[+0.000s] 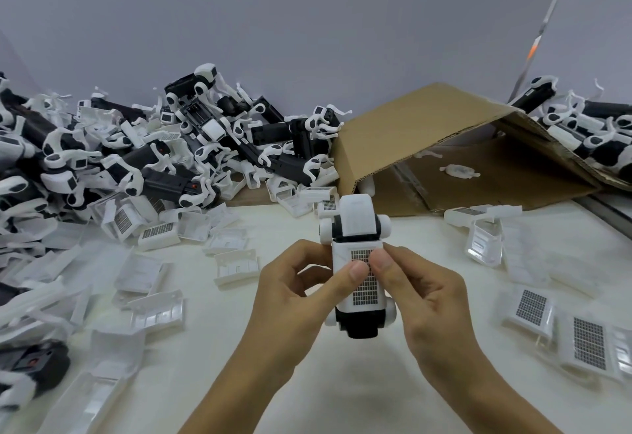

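Fingers of the left hand point(294, 283) and right hand point(420, 297) curl round the sides of a white-and-black unit point(357, 228). Both thumbs press side by side on its gridded panel point(367, 291), holding it over the table point(212, 348). Loose white covers point(236, 264) lie around. Farther back, a pile of black-and-white units point(164, 160) sits left of a tipped cardboard box point(420, 126).

White-black toy body point(355, 249); dark grid panel point(365, 278); brown cardboard box point(427, 126).
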The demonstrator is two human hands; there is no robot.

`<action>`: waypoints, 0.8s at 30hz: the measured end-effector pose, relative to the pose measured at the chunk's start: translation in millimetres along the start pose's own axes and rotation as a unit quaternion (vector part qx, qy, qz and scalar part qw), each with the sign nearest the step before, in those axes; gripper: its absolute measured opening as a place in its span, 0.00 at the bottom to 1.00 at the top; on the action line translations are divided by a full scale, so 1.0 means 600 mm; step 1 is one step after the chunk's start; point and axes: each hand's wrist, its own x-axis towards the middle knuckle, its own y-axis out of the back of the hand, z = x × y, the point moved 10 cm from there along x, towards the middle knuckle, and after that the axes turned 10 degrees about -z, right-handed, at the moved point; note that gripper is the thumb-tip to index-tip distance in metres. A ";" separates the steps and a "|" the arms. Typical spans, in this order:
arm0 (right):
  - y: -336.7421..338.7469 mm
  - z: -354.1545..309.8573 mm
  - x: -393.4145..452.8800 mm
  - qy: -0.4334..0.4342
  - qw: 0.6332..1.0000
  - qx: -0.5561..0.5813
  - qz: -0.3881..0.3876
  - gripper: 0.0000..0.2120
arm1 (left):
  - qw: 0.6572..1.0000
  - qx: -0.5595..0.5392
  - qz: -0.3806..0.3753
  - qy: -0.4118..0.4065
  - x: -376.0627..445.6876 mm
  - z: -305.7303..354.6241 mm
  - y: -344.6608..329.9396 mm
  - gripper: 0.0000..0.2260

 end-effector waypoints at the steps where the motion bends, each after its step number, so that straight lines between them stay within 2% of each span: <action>1: -0.004 0.000 0.001 -0.005 1.000 0.003 -0.003 0.12 | 1.000 0.003 0.002 -0.002 0.000 0.001 0.000 0.17; 4: -0.020 0.008 0.006 -0.031 0.999 0.018 -0.028 0.13 | 1.000 0.003 -0.004 -0.002 0.001 -0.002 0.002 0.17; 7: -0.016 0.023 0.008 -0.063 0.997 0.037 -0.024 0.12 | 0.998 -0.025 -0.048 0.013 0.004 -0.011 -0.003 0.22; 9: -0.013 0.034 0.008 -0.084 0.995 0.052 -0.026 0.15 | 0.997 -0.032 -0.070 0.007 0.003 -0.009 -0.006 0.23; 11: -0.009 0.033 0.006 -0.084 0.996 0.031 -0.022 0.18 | 0.998 -0.024 -0.066 0.001 0.004 -0.007 -0.005 0.23; 14: 0.000 0.022 0.002 -0.057 0.998 -0.020 0.004 0.14 | 0.998 -0.011 -0.056 -0.006 0.003 -0.009 -0.009 0.25; 17: 0.008 0.014 0.000 -0.032 0.999 -0.031 0.019 0.09 | 0.999 -0.013 -0.050 -0.014 0.002 -0.007 -0.016 0.20; 20: 0.002 0.022 0.003 -0.058 0.998 0.000 0.004 0.13 | 0.999 -0.036 -0.039 -0.001 0.004 -0.011 -0.015 0.16; 24: 0.000 0.015 0.001 -0.038 0.998 -0.046 0.004 0.15 | 0.999 -0.035 -0.005 -0.013 0.001 -0.003 -0.001 0.14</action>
